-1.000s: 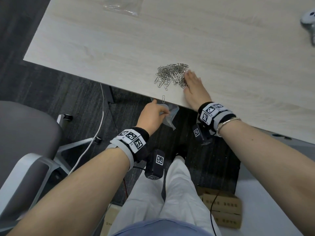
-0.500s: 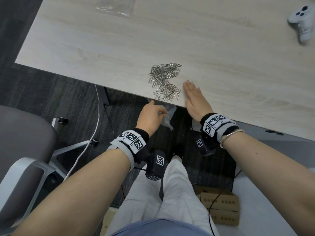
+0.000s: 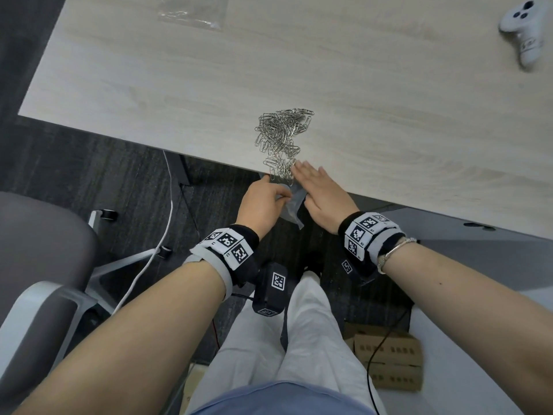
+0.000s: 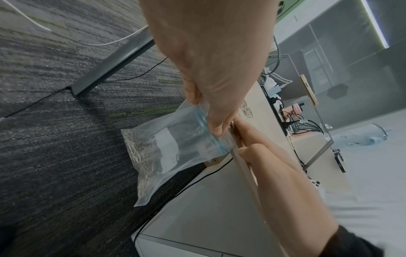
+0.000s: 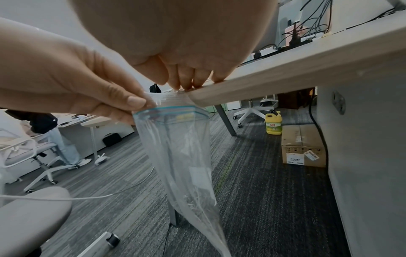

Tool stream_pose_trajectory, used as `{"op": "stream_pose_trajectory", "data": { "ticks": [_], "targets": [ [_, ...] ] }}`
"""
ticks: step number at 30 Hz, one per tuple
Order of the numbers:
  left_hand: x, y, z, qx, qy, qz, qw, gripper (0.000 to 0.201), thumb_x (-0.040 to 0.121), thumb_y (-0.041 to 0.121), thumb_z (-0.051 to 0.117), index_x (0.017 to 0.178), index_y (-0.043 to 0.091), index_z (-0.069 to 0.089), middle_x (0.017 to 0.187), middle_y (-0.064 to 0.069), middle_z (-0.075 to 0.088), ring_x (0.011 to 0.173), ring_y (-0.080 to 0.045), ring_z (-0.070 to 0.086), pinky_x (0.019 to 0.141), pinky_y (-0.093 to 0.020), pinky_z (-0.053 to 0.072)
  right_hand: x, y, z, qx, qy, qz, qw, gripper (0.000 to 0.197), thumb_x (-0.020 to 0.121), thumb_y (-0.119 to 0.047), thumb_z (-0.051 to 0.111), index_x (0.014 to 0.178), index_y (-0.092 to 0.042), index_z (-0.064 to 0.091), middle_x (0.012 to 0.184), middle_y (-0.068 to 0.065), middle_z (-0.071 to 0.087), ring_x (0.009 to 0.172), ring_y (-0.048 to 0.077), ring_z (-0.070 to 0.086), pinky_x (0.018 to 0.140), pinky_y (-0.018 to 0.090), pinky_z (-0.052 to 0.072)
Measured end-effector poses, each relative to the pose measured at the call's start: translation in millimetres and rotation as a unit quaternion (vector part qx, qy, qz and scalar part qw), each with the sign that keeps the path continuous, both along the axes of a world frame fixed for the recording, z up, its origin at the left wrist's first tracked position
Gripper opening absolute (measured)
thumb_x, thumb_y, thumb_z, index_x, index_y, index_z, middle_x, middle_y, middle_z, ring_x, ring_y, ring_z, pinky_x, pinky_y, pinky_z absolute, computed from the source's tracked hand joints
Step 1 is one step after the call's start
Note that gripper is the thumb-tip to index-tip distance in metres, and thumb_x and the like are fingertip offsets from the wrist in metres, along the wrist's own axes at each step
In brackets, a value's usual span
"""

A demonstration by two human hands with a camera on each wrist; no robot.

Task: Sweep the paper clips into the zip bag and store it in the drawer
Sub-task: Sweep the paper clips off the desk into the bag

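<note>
I note my left hand [image 3: 263, 205] pinching the zip bag [image 5: 175, 147] open below the desk [image 3: 389, 115] edge; my right hand [image 3: 323, 199], fingers flat, rakes paper clips [image 3: 281, 136]. Some are bagged; most remain, drawer step pending.

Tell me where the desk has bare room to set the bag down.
Free: the desk between the paper clips and the white controller, and between the clips and the spare clear bag. Crowded: the near edge, with the left hand, zip bag and right hand.
</note>
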State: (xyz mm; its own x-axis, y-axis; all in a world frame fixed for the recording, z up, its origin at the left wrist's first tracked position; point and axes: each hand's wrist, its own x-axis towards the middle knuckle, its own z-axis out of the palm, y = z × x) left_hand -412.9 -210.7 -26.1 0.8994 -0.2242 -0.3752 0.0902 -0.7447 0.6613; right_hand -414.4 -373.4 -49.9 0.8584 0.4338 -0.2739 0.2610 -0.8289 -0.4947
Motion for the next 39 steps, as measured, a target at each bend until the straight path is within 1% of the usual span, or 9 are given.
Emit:
{"op": "stream_pose_trajectory", "data": {
  "ticks": [6,10,13,16,20,23,29,33,39],
  "targets": [
    [1,1,-2,-0.005,0.016,-0.001,1.000,0.025,0.088,0.010,0.054,0.103,0.018,0.071,0.118,-0.014,0.063,0.121,-0.032,0.047,0.094,-0.030,0.036,-14,0,-2,0.056,0.022,0.043,0.997,0.064,0.082,-0.013,0.026,0.146,-0.010,0.023,0.155,0.006,0.019,0.144,0.013,0.011,0.116,0.024,-0.001],
    [2,1,-2,0.000,0.017,0.004,1.000,0.021,0.086,0.010,0.057,0.099,0.016,0.072,0.117,-0.016,0.062,0.122,-0.032,0.047,0.095,-0.031,0.037,-7,-4,5,0.087,0.001,-0.016,0.996,0.058,0.085,-0.006,0.030,0.143,-0.009,0.032,0.152,0.008,0.028,0.142,0.014,0.019,0.115,0.019,0.001],
    [2,2,-2,-0.012,0.013,0.007,1.000,0.018,0.086,0.009,0.058,0.097,0.013,0.072,0.118,-0.014,0.062,0.124,-0.031,0.047,0.096,-0.029,0.036,15,0,8,0.074,-0.015,-0.068,0.995,0.057,0.087,-0.012,0.028,0.144,-0.010,0.026,0.153,0.009,0.023,0.143,0.017,0.017,0.116,0.022,0.002],
    [2,3,-2,-0.015,0.016,0.007,1.000,0.017,0.087,0.009,0.058,0.097,0.011,0.072,0.120,-0.013,0.061,0.126,-0.029,0.044,0.097,-0.029,0.035,35,8,6,0.042,0.000,-0.060,0.997,0.059,0.089,-0.023,0.020,0.146,-0.011,0.021,0.156,0.008,0.014,0.145,0.017,0.010,0.116,0.025,-0.001],
    [2,7,-2,-0.027,0.015,0.036,0.999,0.016,0.086,0.009,0.059,0.093,0.012,0.073,0.114,-0.013,0.060,0.120,-0.030,0.049,0.093,-0.027,0.038,34,13,2,0.011,-0.004,-0.022,1.000,0.053,0.095,-0.010,0.030,0.146,-0.010,0.021,0.156,0.008,0.013,0.145,0.017,0.009,0.114,0.025,-0.004],
    [4,9,-3,-0.016,0.028,0.036,0.999,0.018,0.088,0.011,0.058,0.097,0.014,0.072,0.124,-0.017,0.058,0.128,-0.029,0.044,0.096,-0.026,0.035,21,10,2,0.015,-0.005,0.004,1.000,0.056,0.091,-0.005,0.032,0.146,-0.010,0.022,0.156,0.008,0.014,0.145,0.018,0.010,0.116,0.026,-0.002],
    [5,12,-3,-0.011,0.036,0.033,0.999,0.021,0.088,0.012,0.056,0.102,0.018,0.071,0.133,-0.017,0.054,0.139,-0.027,0.031,0.108,-0.032,0.029,3,12,-3,0.058,0.028,0.065,0.996,0.061,0.084,-0.010,0.028,0.145,-0.011,0.027,0.154,0.006,0.022,0.143,0.015,0.016,0.116,0.022,0.002],
    [5,14,-2,-0.007,0.034,0.024,0.999,0.020,0.088,0.011,0.056,0.101,0.016,0.071,0.124,-0.013,0.061,0.136,-0.027,0.035,0.106,-0.032,0.030,7,9,2,0.086,0.020,0.018,0.996,0.058,0.085,-0.011,0.028,0.142,-0.011,0.034,0.152,0.004,0.028,0.142,0.013,0.021,0.114,0.016,0.004],
    [3,20,-4,-0.027,0.035,0.056,0.997,0.015,0.087,0.011,0.059,0.095,0.014,0.072,0.115,-0.007,0.068,0.140,-0.026,0.029,0.109,-0.033,0.028,37,30,12,0.065,-0.008,-0.002,0.998,0.054,0.090,-0.001,0.033,0.144,-0.008,0.029,0.154,0.009,0.022,0.144,0.019,0.015,0.116,0.024,0.001]
  ]
}}
